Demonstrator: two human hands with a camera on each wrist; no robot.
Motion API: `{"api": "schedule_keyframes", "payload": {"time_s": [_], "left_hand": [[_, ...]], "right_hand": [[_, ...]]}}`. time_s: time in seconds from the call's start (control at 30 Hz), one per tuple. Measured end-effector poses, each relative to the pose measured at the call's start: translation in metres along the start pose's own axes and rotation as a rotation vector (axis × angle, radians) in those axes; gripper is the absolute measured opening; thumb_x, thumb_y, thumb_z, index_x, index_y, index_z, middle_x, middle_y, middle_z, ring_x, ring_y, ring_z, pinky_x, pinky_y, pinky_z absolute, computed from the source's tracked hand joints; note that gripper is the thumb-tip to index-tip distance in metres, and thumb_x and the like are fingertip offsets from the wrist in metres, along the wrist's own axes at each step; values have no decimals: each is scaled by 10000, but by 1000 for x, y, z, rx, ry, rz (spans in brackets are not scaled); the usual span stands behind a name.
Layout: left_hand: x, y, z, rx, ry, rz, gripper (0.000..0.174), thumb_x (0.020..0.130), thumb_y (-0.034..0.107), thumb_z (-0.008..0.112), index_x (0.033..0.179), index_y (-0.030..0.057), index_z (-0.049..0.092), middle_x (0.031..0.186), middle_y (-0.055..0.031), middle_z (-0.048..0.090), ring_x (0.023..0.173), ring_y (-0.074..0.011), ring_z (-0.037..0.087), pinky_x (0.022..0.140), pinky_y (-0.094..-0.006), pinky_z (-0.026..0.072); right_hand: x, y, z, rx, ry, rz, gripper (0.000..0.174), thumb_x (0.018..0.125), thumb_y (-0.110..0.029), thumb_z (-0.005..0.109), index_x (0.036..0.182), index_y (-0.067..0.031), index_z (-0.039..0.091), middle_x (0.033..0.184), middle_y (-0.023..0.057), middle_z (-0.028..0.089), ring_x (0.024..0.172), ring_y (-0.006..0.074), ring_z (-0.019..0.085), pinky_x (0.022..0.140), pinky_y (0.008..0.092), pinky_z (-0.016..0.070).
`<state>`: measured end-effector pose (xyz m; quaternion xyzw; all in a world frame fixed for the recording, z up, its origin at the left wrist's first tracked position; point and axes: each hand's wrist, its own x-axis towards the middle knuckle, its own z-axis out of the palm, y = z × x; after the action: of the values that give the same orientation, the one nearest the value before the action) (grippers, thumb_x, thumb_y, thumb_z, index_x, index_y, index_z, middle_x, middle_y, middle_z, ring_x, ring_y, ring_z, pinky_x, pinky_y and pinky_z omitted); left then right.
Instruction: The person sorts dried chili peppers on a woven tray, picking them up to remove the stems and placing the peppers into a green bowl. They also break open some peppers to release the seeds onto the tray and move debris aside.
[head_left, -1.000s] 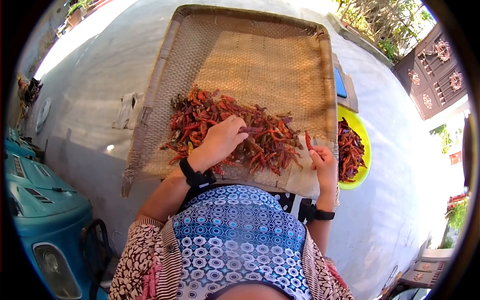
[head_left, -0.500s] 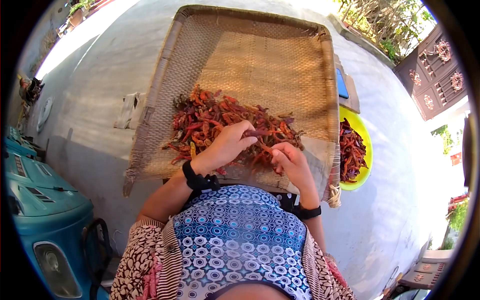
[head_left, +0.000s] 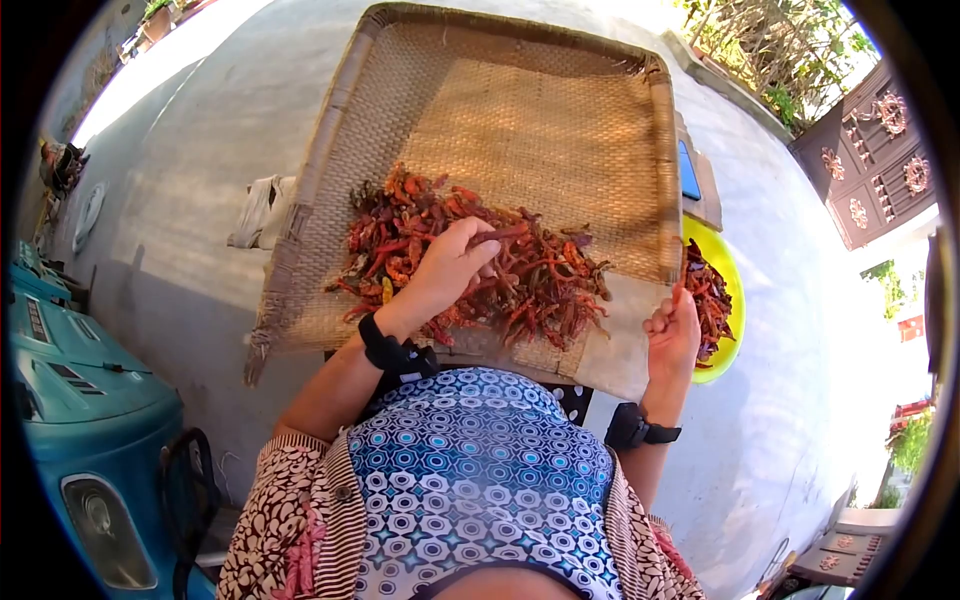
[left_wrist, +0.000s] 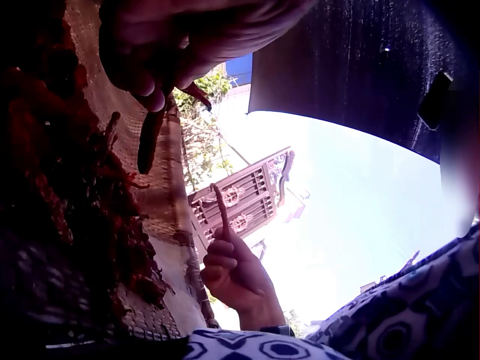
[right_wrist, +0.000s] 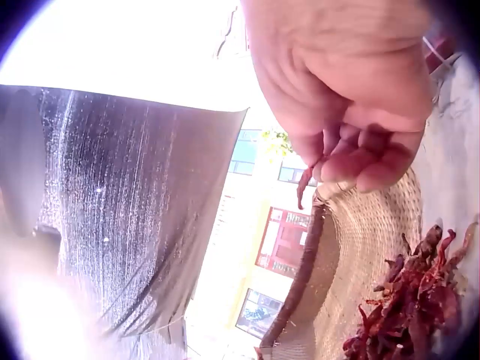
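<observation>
A heap of dried red chili peppers lies on the near half of a woven tray. Over the heap, my left hand holds dried chilies; one chili sticks out below its fingers in the left wrist view. At the tray's right edge, beside a yellow bowl, my right hand pinches a single thin chili between thumb and fingers. In the right wrist view that chili hangs from the fingertips. More dried chilies fill the bowl.
A pale cloth-like patch covers the tray's near right corner. A blue flat object lies on a board past the right rim. To the left stands a teal vehicle. A brown gate is at the far right.
My right hand came in to the left hand at the heap, then swung back right to the bowl with a chili. The left hand stays over the heap, still holding chilies.
</observation>
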<state>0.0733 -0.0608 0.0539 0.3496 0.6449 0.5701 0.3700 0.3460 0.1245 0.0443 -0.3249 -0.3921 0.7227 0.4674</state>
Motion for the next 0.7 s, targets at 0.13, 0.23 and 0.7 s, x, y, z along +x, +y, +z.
{"api": "schedule_keyframes", "payload": {"time_s": [0.13, 0.23, 0.7], "left_hand": [[2, -3, 1, -162, -41, -10, 154, 1008, 180, 520, 1069, 42, 546, 882, -29, 617, 745, -97, 598, 676, -253, 505], [0, 1, 6, -142, -78, 2, 157, 992, 175, 548, 1061, 34, 551, 842, -33, 620, 746, -89, 602, 655, -251, 507], [-1, -5, 13, -149, -112, -19, 148, 982, 157, 554, 1042, 22, 558, 870, -58, 647, 749, -107, 623, 648, -267, 513]], "right_hand": [[-2, -2, 6, 18, -39, 107, 306, 1004, -300, 519, 1160, -51, 604, 784, 9, 594, 543, 93, 487, 532, 231, 411], [-24, 12, 41, -476, -363, 224, 297, 999, -290, 529, 1147, -50, 621, 803, 22, 624, 559, 74, 513, 528, 218, 422], [-40, 40, 95, -609, -760, 477, 218, 977, -250, 561, 933, -45, 620, 714, 15, 632, 557, 74, 571, 514, 208, 451]]}}
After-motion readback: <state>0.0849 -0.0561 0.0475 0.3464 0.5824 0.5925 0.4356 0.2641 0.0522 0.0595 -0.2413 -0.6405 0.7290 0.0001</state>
